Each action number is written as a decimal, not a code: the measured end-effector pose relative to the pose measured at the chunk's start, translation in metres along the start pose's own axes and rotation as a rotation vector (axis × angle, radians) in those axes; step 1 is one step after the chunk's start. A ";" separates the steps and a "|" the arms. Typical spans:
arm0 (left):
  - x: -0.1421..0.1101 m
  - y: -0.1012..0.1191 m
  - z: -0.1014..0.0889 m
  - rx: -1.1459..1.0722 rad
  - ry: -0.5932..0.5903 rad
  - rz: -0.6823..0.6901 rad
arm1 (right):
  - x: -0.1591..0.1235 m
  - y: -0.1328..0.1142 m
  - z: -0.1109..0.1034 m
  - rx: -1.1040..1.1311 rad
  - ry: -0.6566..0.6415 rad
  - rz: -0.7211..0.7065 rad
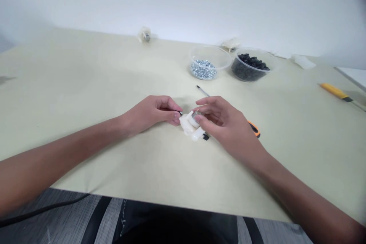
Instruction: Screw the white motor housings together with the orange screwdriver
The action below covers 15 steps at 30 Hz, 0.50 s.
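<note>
my left hand (151,112) and my right hand (224,124) are together above the middle of the beige counter (85,84). the thing I work on, a small white plastic part (187,126), is between the two hands, and I cannot tell if it touches the counter. my left hand is closed in a pinch, and the thumb and first finger hold a small dark tip (180,113) at the left side of the white plastic part. my right hand is more open, with curved fingers (206,112) coming over the part from the right side. they touch a round metal piece (196,116) that sits on it. a small black piece (205,136) shows under the lower edge of the white plastic part.

just behind my right hand lies a thin screwdriver with an orange handle (254,129), and the hand covers its middle. further away stand a clear round bowl of silver screws (203,70) and, just beside it, a clear round bowl of black small pieces (248,68). a yellow utility knife (334,91) lies on the right side of the counter.
</note>
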State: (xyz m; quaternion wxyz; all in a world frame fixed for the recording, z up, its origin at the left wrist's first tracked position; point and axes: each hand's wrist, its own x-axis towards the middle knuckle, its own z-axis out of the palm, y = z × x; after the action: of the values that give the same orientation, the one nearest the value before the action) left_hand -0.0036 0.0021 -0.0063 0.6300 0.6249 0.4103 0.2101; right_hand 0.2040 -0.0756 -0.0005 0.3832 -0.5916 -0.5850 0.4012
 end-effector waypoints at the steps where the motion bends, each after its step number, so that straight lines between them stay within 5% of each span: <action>1: 0.000 0.000 0.000 -0.002 -0.004 0.000 | 0.000 0.000 0.000 -0.008 -0.006 0.006; 6: -0.001 -0.001 0.002 -0.015 0.001 0.001 | 0.003 -0.008 -0.013 -0.183 0.015 -0.033; 10: -0.001 -0.002 0.003 -0.014 0.022 0.000 | 0.004 -0.003 -0.051 -0.744 0.127 -0.159; 12: -0.001 -0.002 0.003 -0.022 0.020 0.003 | 0.005 0.008 -0.075 -1.011 0.054 -0.073; 15: 0.000 -0.004 0.003 -0.023 0.013 0.014 | 0.010 0.025 -0.101 -1.020 -0.163 0.194</action>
State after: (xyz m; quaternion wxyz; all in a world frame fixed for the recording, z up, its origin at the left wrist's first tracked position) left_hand -0.0028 -0.0002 -0.0105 0.6330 0.6190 0.4076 0.2235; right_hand 0.3065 -0.0647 0.0146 -0.0392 -0.7213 -0.6765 0.1436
